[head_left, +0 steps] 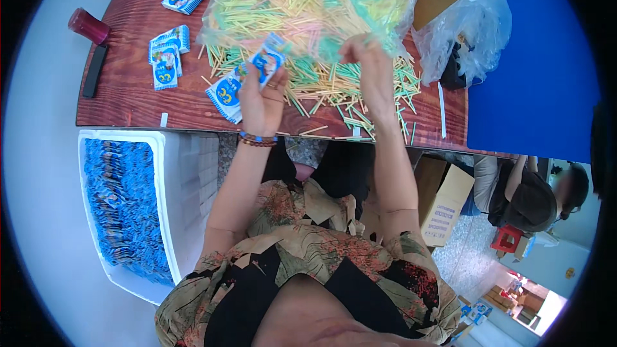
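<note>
Left hand [262,104]: thumb and fingers gripping a small blue-and-white film packet [267,63] above the near edge of the loose, thin pastel sticks [379,93]. A second blue-and-white packet [225,96] shows just left of its fingers; whether held or lying on the red-brown wood-grain worktop [128,99], cannot tell.

Right hand [373,67]: fingers curled, blurred, over the sticks, near the clear plastic bag [222,16] full of the same sticks. Whether it grips a stick, cannot tell.

Handling, judged: film appears thin, so a light pinch along the packet's edges should avoid creasing. Sticks lie crossed; lifting one by its end, slowly, should disturb its neighbours least. Packet best kept level, clear of the heap.
</note>
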`<action>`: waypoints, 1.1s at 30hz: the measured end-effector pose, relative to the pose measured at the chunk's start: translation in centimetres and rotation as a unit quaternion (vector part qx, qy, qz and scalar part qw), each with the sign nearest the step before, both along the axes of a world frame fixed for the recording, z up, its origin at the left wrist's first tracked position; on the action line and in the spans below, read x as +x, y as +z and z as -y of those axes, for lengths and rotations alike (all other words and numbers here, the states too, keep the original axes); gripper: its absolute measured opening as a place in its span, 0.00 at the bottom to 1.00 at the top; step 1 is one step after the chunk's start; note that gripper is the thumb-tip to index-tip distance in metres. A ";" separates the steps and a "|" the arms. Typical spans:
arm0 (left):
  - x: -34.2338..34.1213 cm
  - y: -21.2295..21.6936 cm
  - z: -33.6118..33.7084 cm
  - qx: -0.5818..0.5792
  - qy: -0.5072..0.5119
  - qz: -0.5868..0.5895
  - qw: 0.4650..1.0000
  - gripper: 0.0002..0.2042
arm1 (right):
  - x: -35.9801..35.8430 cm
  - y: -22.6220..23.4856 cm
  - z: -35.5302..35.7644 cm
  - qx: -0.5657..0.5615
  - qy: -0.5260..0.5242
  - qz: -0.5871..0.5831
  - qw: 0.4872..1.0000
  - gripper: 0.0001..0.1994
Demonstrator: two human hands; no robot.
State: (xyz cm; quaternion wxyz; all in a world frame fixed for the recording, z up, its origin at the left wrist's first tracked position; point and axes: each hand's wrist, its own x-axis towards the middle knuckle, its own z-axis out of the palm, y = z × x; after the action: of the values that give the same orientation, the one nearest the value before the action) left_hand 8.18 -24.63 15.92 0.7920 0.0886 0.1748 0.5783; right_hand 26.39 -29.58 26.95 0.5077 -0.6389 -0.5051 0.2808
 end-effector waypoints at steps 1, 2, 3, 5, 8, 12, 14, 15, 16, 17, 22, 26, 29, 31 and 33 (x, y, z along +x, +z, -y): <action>-0.1 0.1 -0.2 -0.008 -0.006 0.008 1.000 0.14 | 1.5 -1.7 0.6 -0.066 0.001 0.246 0.967 0.12; -0.4 0.1 -0.4 -0.010 -0.009 0.009 1.000 0.14 | 1.8 -2.9 1.0 -0.068 0.000 0.247 0.967 0.12; -0.7 0.1 -0.6 -0.007 -0.018 0.000 1.000 0.14 | 2.0 -3.9 1.6 -0.083 0.017 0.383 0.920 0.11; -0.9 -0.2 -0.7 -0.010 -0.035 -0.011 0.999 0.13 | 2.2 -5.3 2.4 -0.081 0.027 0.538 0.838 0.07; -0.1 -0.1 0.2 -0.014 -0.024 -0.023 0.999 0.12 | 3.0 -5.8 2.5 -0.064 0.014 0.556 0.829 0.06; -0.1 -0.6 1.2 -0.028 -0.027 -0.023 0.999 0.12 | 3.5 -4.5 2.4 -0.026 0.049 0.577 0.815 0.06; 0.4 -0.4 1.3 -0.031 -0.023 -0.030 0.999 0.12 | 4.3 -4.6 1.8 -0.016 0.067 0.586 0.807 0.05; 0.6 -0.4 1.4 -0.031 -0.024 -0.029 0.999 0.12 | 4.4 -4.9 1.5 -0.016 0.067 0.588 0.806 0.05; 0.7 -0.4 1.5 -0.032 -0.028 -0.026 0.999 0.12 | 4.4 -5.4 1.1 -0.027 0.073 0.596 0.799 0.05; 0.8 -0.4 1.5 -0.032 -0.033 -0.024 0.999 0.11 | 4.4 -5.9 0.8 -0.038 0.078 0.605 0.792 0.05; 0.2 -0.1 1.6 -0.050 -0.018 -0.045 0.998 0.11 | 4.6 -6.7 -0.1 -0.007 0.108 0.574 0.812 0.05; 0.2 -0.5 1.2 -0.038 -0.031 -0.041 0.998 0.11 | 5.7 -5.7 0.2 -0.037 0.122 0.494 0.860 0.06; 0.2 -0.5 1.3 -0.038 -0.039 -0.035 0.998 0.11 | 5.4 -4.4 0.4 -0.019 0.114 0.446 0.887 0.06; 0.1 -0.5 1.4 -0.037 -0.040 -0.035 0.998 0.11 | 5.4 -4.1 0.4 -0.007 0.105 0.430 0.897 0.06; 0.1 -0.6 1.5 -0.036 -0.041 -0.035 0.998 0.11 | 5.7 -4.3 0.3 -0.003 0.094 0.335 0.937 0.06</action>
State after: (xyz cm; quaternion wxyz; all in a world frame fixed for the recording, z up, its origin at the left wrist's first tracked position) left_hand 8.32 -26.10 15.32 0.8110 0.0873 0.2196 0.5352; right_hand 32.11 -29.93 22.62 0.2786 -0.6471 -0.7029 0.0982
